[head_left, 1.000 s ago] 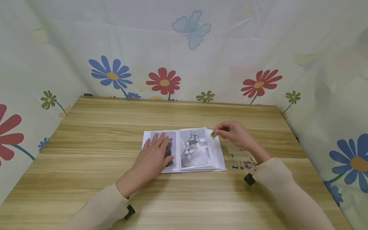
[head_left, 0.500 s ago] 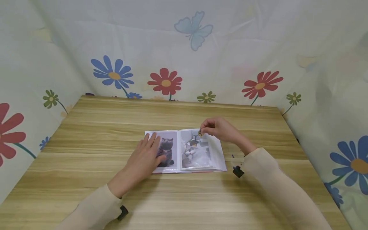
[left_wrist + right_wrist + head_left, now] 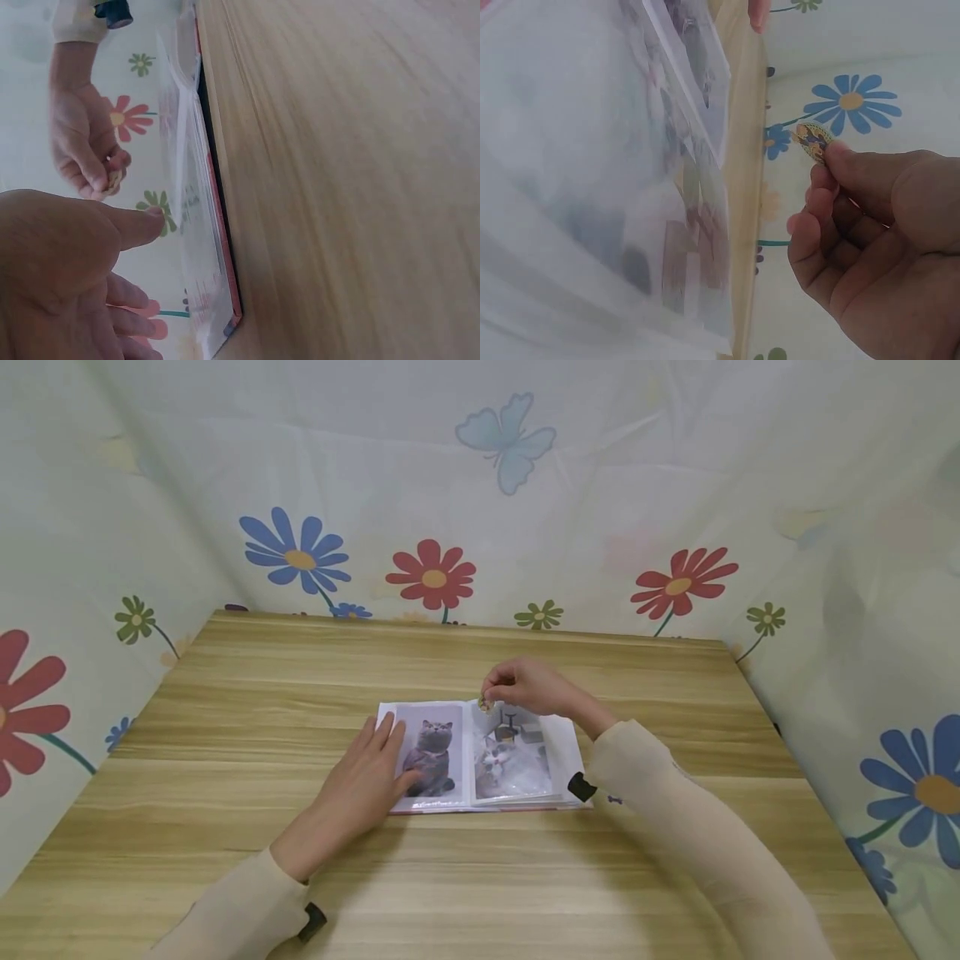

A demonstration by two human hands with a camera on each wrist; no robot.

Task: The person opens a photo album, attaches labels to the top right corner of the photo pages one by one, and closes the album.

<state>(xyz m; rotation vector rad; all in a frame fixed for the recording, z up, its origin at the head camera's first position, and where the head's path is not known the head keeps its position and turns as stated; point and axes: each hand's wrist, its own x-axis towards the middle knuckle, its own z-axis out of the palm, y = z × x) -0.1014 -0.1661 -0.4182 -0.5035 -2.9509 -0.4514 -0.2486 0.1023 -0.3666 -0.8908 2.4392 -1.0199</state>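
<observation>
1. Right hand [image 3: 531, 687]: thumb and forefinger pinch a small sticker [image 3: 486, 703] by its edge, the other fingers curled beneath; nothing else shows in the grip.

2. Sticker: nearly round from the head view, a slanted oval from the right wrist, so no clear long axis can be told. It sits at the fingertips, on the hand's left side.

3. Album [image 3: 567, 752]: spread flat on the table [image 3: 465, 885], its fold running away from the person. The grey cat picture [image 3: 432, 752] lies left of the fold, the white cat picture [image 3: 498, 768] right.

4. Key relation, in my judgement: sticker to page. It hangs by the far end of the fold, on the right page's side; both wrist views show it apart from the paper.

5. Left hand [image 3: 360, 777]: fingers spread long over the left page's outer edge, holding nothing; firm contact cannot be told. The right hand is the nearer to the fold.
</observation>
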